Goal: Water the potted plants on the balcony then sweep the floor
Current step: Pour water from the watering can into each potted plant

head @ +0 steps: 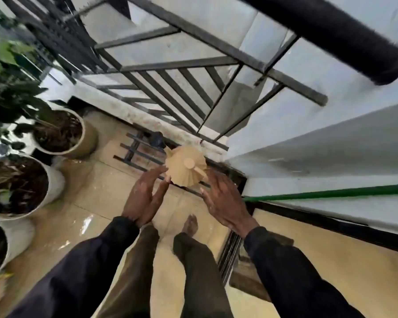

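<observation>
Between the two open hands stood a straw broom (pixel 186 165), handle end-on toward the camera; the left hand (pixel 145 198) grip nearly touched it, the right hand (pixel 223 198) just beside.

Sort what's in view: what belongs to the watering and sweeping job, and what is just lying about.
Belongs to the job:
- potted plants
- tan fan-shaped item, apparently a broom, between left hand and right hand
- wet tiled floor

Just there:
- metal railing
- green pole, purpose unclear
- black bar
</observation>
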